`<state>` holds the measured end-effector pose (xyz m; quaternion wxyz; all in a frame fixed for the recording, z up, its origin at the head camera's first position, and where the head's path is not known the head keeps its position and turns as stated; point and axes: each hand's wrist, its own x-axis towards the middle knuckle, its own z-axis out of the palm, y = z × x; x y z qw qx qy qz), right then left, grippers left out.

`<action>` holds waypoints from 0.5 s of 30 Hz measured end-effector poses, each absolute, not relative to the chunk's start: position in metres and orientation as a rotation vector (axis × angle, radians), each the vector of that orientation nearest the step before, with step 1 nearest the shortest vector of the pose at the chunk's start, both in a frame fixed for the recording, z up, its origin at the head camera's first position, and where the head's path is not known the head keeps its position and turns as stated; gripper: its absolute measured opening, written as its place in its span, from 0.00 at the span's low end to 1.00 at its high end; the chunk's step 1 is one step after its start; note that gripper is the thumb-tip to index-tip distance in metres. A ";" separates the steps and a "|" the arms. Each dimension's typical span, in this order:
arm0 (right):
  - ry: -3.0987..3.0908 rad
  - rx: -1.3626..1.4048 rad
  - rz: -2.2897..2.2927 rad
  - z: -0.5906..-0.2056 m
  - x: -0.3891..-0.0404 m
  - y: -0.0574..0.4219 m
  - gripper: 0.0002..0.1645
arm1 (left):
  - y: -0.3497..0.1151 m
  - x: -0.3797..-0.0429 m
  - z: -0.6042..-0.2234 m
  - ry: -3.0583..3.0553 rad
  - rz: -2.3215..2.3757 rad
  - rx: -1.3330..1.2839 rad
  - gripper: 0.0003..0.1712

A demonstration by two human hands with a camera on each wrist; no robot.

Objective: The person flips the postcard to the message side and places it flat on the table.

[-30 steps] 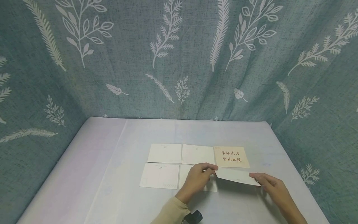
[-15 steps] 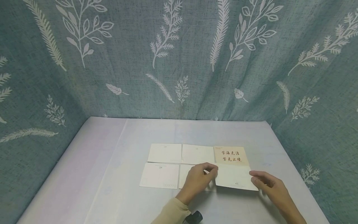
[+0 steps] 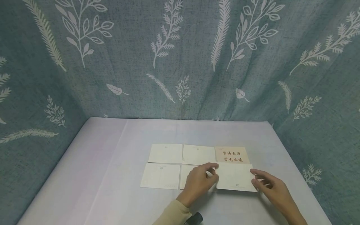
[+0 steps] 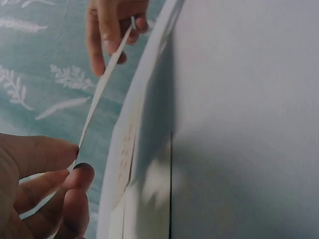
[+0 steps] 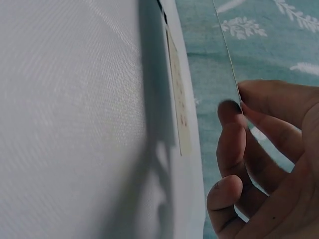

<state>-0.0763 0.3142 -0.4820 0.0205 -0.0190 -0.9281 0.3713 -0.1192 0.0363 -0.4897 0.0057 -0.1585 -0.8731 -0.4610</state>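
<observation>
A pale postcard (image 3: 235,175), blank but for a small mark near its lower edge, is held up off the table between both hands. The left hand (image 3: 198,181) pinches its left edge between thumb and fingers, and the right hand (image 3: 270,187) pinches the right edge. In the left wrist view the postcard (image 4: 99,94) shows nearly edge-on, with a gap between it and the tabletop. Its top edge overlaps a tan postcard (image 3: 231,154) with brown Chinese characters in the head view. Partly behind the left hand lies another pale postcard (image 3: 185,174).
More pale postcards (image 3: 165,153) lie flat in two rows on the white-covered table (image 3: 112,200), left of the tan one. A leaf-patterned green curtain (image 3: 180,62) surrounds the table's back and sides. A dark device (image 3: 194,218) sits at the left wrist.
The held postcard has tilted from nearly edge-on to facing the head camera, its lower edge dropping slightly on the left and more of the tan postcard covered. Both hands keep their grip.
</observation>
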 end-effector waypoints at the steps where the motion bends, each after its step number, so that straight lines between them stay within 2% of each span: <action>1: -2.881 -0.064 1.156 -0.482 -0.076 0.314 0.28 | 0.037 -0.119 -0.490 -2.734 -1.407 -0.510 0.19; 9: -2.921 -0.110 1.128 -0.481 -0.075 0.318 0.32 | 0.041 -0.122 -0.491 -2.798 -1.114 -0.621 0.23; 15: -2.952 -0.106 1.067 -0.482 -0.074 0.322 0.33 | 0.046 -0.123 -0.493 -2.822 -0.994 -0.659 0.21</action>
